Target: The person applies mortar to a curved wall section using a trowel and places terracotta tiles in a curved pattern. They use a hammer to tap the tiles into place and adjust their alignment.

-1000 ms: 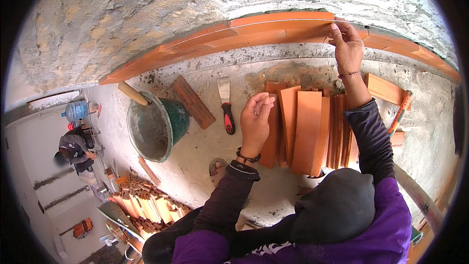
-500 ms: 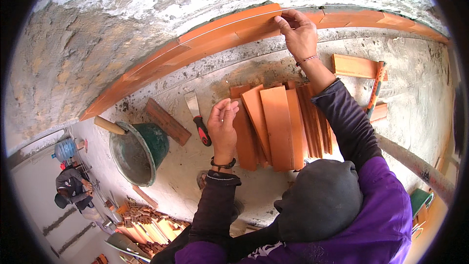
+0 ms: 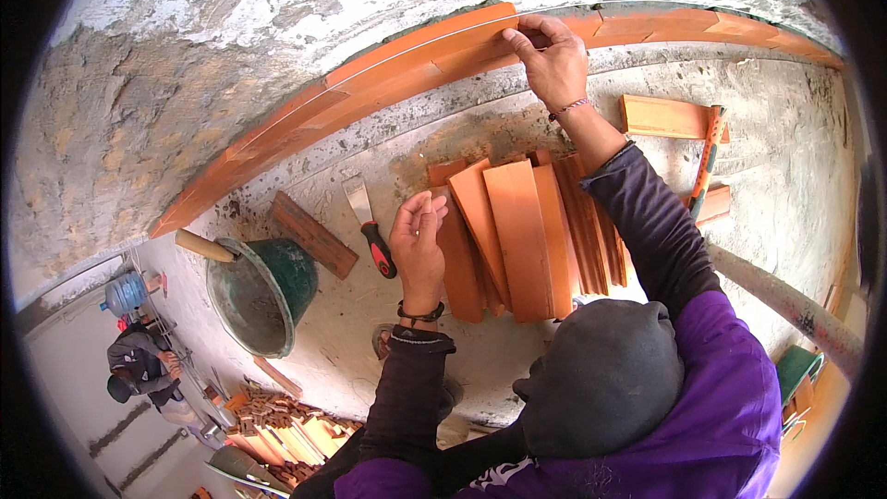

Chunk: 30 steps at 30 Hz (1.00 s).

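A row of terracotta tiles (image 3: 277, 140) runs along the foot of the rough wall, with a thin white string stretched along it. My right hand (image 3: 554, 63) reaches up to the right end of an upper terracotta tile (image 3: 420, 44); the thumb is on its face and the fingers are bent round its end. Lower down, my left hand (image 3: 419, 254) is raised with loosely curled fingers, and no object shows in it. Close to its right lies a stack of loose terracotta tiles (image 3: 517, 240). A scraper (image 3: 370, 226) with a red and black handle lies just left of it.
A green bucket (image 3: 294, 282) with a wooden handle sticking out stands left, beside a brown tile (image 3: 314, 233). An orange-handled tool (image 3: 709, 162) rests against a tile (image 3: 670, 117) at right, near a pole (image 3: 785, 305). Another person (image 3: 143, 365) works at far left.
The view has shifted slightly. My right hand stays at the tile's end, and my left hand has hardly moved.
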Each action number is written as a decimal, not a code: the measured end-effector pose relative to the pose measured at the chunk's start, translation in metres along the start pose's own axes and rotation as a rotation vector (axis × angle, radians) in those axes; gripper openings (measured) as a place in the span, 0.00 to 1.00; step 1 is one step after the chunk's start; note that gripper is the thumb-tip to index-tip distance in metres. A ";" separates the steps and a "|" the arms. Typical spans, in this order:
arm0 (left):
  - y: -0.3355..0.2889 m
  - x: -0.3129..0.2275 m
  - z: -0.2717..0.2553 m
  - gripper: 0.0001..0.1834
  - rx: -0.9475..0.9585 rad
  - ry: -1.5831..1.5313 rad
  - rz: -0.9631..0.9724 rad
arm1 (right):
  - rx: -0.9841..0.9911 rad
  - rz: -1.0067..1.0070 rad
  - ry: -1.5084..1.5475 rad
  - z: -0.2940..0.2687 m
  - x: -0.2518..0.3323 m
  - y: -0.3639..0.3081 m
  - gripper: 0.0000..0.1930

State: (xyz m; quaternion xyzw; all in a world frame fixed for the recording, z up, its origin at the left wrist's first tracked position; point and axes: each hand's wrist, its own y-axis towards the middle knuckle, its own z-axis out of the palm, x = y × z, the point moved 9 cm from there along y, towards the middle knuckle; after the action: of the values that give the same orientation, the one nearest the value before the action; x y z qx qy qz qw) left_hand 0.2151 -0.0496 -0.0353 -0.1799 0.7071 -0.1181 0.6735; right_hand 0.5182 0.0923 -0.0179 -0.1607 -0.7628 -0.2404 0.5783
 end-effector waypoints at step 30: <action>-0.007 -0.006 0.009 0.17 0.006 0.067 0.024 | -0.055 -0.246 -0.102 -0.020 0.005 -0.001 0.06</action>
State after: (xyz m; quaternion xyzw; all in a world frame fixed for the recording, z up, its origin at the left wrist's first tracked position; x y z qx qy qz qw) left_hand 0.2246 -0.0526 -0.0274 -0.1653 0.7311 -0.1184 0.6513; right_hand 0.5323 0.0798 -0.0088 -0.0937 -0.7985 -0.3218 0.5001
